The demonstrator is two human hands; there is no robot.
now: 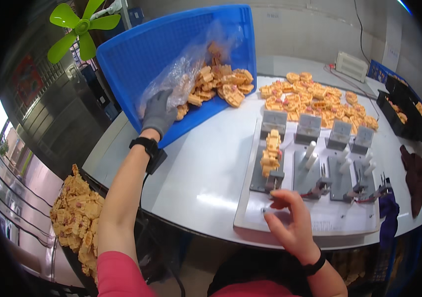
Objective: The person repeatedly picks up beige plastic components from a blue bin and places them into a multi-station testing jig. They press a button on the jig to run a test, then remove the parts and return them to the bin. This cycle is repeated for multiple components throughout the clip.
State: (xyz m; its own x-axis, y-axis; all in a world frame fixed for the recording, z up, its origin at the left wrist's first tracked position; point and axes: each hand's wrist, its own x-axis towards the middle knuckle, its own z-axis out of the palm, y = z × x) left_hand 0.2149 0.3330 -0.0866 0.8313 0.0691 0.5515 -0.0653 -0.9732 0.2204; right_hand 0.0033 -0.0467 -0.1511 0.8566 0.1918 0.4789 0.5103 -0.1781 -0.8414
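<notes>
My left hand [159, 114], in a grey glove, reaches into a tilted blue bin [146, 54] and grips the edge of a clear plastic bag [181, 74]; its fingertips are partly hidden. Beside it, orange-tan plastic parts [221, 81] spill from the bag inside the bin. My bare right hand [292, 225] hovers at the front of a white fixture board [255, 213], thumb and fingers apart with nothing between them. Just ahead of those fingers is a small dark clamp [274, 181]. One orange-tan part [271, 156] sits upright in the leftmost station, behind the clamp.
More fixture stations with white pegs [311, 153] stand rightward. Behind them lies a loose pile of orange-tan parts [320, 101]. A black bin [404, 111] and dark cloth [415, 178] occupy the right. Scrap-like orange pieces [75, 218] heap at lower left; a green fan [81, 27] is upper left.
</notes>
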